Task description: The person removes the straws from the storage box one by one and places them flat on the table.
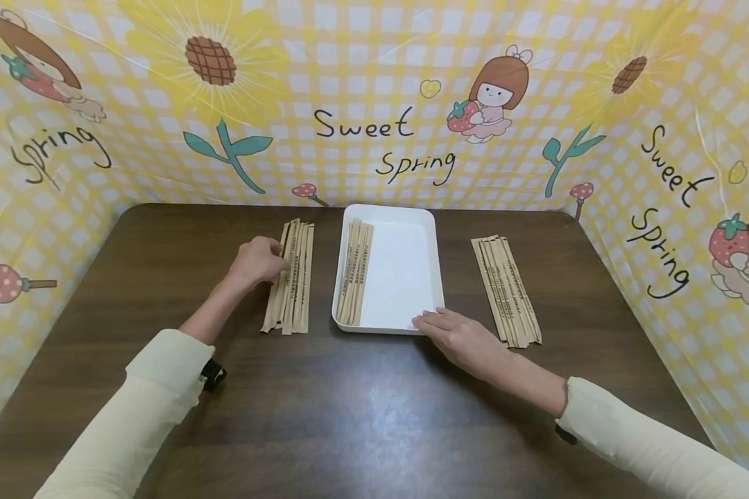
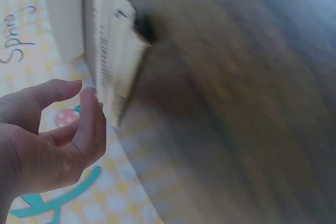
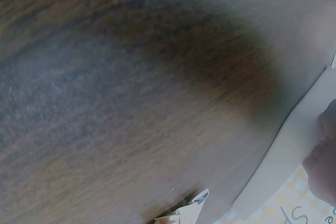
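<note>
Long, slim brown paper packets with dark print lie in a left pile [image 1: 295, 277] on the table. My left hand [image 1: 259, 261] is over that pile's left side, fingers bent and thumb near the fingertips. In the left wrist view nothing shows between the thumb and fingers of the left hand [image 2: 58, 135], beside the packets [image 2: 113, 51]. A white tray [image 1: 399, 270] stands in the middle, with several packets [image 1: 354, 274] along its left side. My right hand [image 1: 465, 339] rests its extended fingers on the tray's near right corner; in the right wrist view these are partly cut off.
A right pile of similar packets [image 1: 508, 291] lies slanted, to the right of the tray. Brown wooden table [image 1: 349, 402] extends in front of the tray. A yellow checked cloth [image 1: 374, 83] with printed figures stands around the back and sides.
</note>
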Demonstrator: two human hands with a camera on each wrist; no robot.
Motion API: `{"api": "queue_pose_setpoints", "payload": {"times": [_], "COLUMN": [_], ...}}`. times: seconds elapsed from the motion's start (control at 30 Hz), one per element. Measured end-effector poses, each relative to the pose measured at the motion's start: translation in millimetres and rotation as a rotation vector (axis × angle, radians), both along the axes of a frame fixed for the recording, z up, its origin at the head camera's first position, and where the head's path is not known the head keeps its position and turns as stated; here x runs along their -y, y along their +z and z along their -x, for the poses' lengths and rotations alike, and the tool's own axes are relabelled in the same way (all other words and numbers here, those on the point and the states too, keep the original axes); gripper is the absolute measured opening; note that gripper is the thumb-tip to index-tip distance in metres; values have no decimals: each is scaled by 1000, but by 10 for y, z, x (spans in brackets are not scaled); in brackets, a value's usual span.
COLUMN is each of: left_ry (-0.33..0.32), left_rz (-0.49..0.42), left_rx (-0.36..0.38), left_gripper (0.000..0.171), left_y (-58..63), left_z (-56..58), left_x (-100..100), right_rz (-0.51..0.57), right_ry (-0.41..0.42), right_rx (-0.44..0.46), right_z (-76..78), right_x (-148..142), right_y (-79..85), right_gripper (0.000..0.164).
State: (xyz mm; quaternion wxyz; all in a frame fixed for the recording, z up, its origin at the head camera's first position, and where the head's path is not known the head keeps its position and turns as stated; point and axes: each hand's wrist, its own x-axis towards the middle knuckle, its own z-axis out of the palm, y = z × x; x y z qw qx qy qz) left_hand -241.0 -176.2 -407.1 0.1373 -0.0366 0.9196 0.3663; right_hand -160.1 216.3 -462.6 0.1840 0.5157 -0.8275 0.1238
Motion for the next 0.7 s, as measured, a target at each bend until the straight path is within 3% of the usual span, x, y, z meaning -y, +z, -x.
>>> {"api": "queue_pose_setpoints", "payload": {"times": [0.23, 0.53, 0.7], "left_ry": [-15, -69, -100], "left_rz": [-64, -242, -210], "left_rx": [11, 40, 20], "left_gripper": [58, 58, 57], "left_y": [135, 254, 315], "left_z": [57, 140, 154], "left_x": [-286, -668, -880], "right_rz": [-2, -6, -7], "right_ry": [2, -1, 1], "right_rx": [2, 14, 23], "right_z": [-5, -4, 1], "right_x": [-1, -9, -8], "right_y": [-3, 0, -4], "right_gripper": [42, 41, 42]}}
